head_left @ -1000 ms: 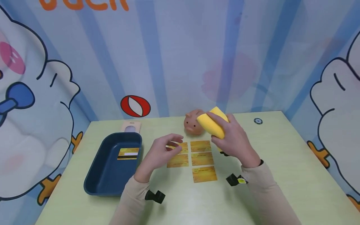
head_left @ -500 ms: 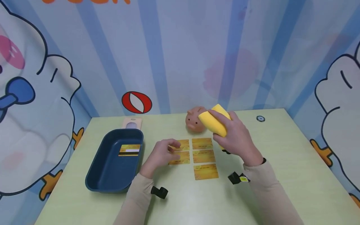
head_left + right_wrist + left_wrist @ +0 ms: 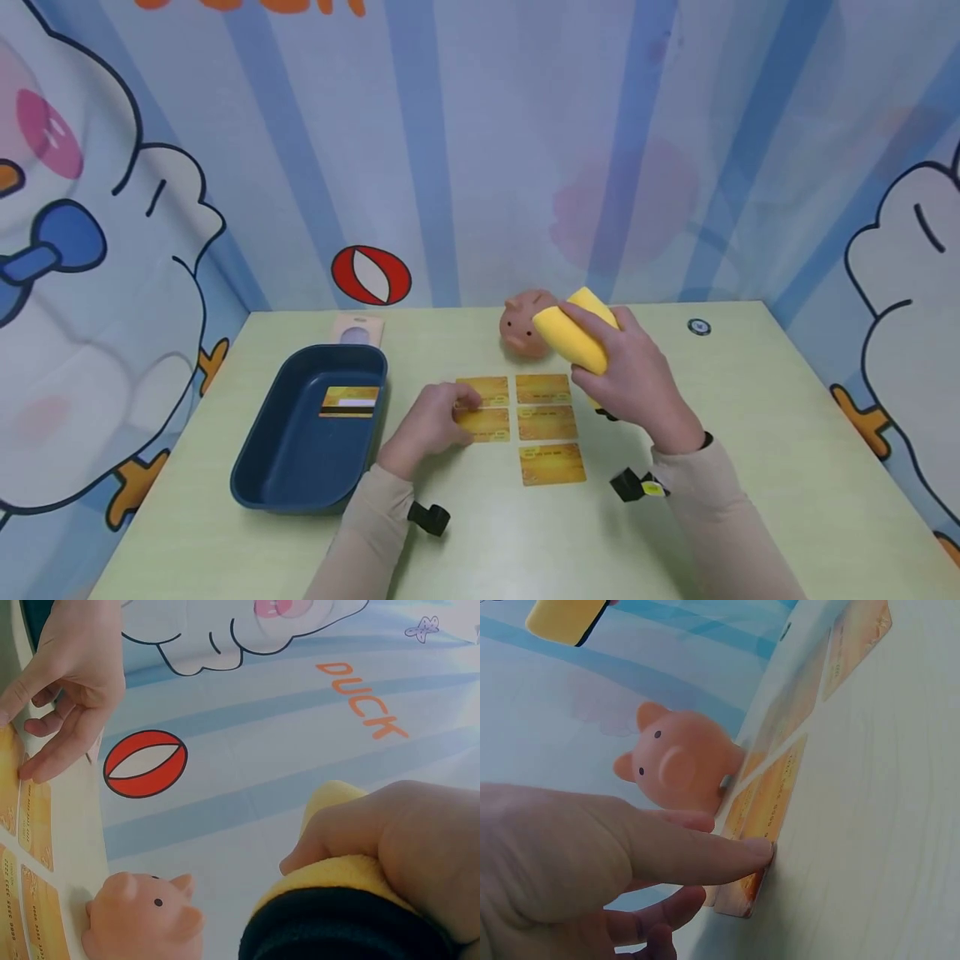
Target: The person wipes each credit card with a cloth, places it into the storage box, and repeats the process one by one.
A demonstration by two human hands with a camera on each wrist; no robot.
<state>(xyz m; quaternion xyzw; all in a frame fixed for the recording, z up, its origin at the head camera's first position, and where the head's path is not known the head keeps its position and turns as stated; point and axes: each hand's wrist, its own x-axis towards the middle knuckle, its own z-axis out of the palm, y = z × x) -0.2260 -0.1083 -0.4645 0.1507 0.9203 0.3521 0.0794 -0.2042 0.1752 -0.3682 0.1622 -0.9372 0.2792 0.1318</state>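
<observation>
My left hand (image 3: 431, 427) is over the left column of gold bank cards, thumb at the near edge of the lower-left card (image 3: 489, 427) and a finger at its far edge. This card lies flat, and in the left wrist view the thumb tip touches its edge. My right hand (image 3: 633, 375) grips a soft yellow fuzzy thing (image 3: 566, 340) with a dark side (image 3: 337, 930), raised above the table; its exact kind is unclear. Other gold cards (image 3: 551, 464) lie face up in two columns. Behind them stands a pink piggy bank (image 3: 525, 325), partly hidden by the yellow thing.
A dark blue tray (image 3: 255, 467) stands at the left, with a gold card (image 3: 348, 402) showing its striped back inside. Behind the tray lies a pale flat item (image 3: 358, 329). A small round disc (image 3: 699, 327) is at the back right. A printed cloth wall closes off the rear.
My left hand has come down onto the lower-left card, its fingers closing in on the card's edges. My right hand keeps the yellow thing in nearly the same place.
</observation>
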